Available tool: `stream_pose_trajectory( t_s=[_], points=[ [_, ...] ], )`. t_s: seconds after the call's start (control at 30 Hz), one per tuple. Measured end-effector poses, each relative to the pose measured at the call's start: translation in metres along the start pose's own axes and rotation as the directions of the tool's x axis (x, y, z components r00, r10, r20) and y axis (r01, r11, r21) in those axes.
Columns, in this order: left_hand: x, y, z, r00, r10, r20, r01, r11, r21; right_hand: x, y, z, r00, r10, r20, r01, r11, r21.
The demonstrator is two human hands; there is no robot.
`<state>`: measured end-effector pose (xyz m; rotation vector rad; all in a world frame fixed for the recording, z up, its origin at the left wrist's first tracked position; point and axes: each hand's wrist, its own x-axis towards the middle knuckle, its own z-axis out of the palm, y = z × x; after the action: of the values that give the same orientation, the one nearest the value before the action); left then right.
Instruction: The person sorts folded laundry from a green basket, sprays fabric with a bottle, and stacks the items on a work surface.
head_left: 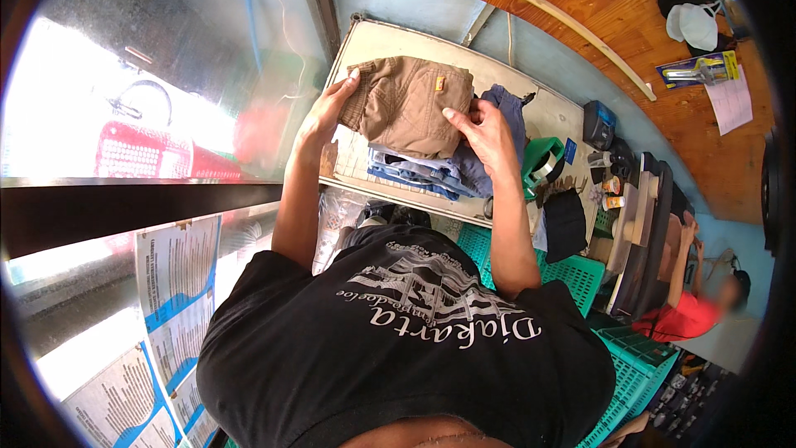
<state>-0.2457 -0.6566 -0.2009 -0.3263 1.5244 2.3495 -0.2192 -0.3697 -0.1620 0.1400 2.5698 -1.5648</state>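
A folded pair of brown trousers or shorts [406, 108] is held up between both my hands, with a ribbed waistband at its left end and a small yellow tag. My left hand [330, 108] pinches the waistband end. On the opposite side my right hand [487, 134] grips the folded edge, its thumb on top and its fingers partly behind the cloth. Directly beneath lies a stack of folded blue garments [419, 172], some of them denim. A grey-blue garment [507, 108] with a dark cord shows just beyond my right hand.
The stack rests on a pale table [431, 39]. To its right are a green tape dispenser [543, 164], a black cloth [565, 226] and small orange-labelled containers [612, 194]. Green plastic baskets [576, 278] stand beside me. A window is at left; a person in red [684, 315] works at far right.
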Motion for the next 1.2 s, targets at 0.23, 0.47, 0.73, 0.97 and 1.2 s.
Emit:
stream_pose_trajectory(
  t_s=[0.23, 0.47, 0.73, 0.97, 1.2],
  points=[
    [-0.016, 0.004, 0.004, 0.998, 0.033, -0.054, -0.036, 0.997, -0.061, -0.017, -0.032, 0.0, 0.983, -0.015, 0.183, -0.09, 0.829, 0.551],
    [-0.037, 0.02, 0.019, 0.999, 0.045, 0.023, -0.042, 0.994, -0.105, -0.033, -0.045, -0.022, 0.977, -0.157, 0.141, 0.011, 0.709, 0.705],
    [-0.012, 0.02, 0.076, 0.961, 0.164, 0.221, -0.154, 0.986, -0.064, -0.047, -0.106, -0.079, 0.877, -0.481, 0.01, 0.45, 0.827, 0.336],
    [-0.014, 0.004, 0.152, 0.789, 0.568, 0.233, -0.611, 0.689, 0.39, -0.095, -0.146, -0.08, 0.822, -0.565, 0.068, 0.568, 0.822, -0.03],
    [-0.016, -0.065, 0.189, 0.934, 0.042, 0.355, 0.123, 0.895, -0.43, -0.097, -0.109, -0.072, 0.834, -0.552, -0.017, 0.546, 0.829, -0.117]
  ],
)
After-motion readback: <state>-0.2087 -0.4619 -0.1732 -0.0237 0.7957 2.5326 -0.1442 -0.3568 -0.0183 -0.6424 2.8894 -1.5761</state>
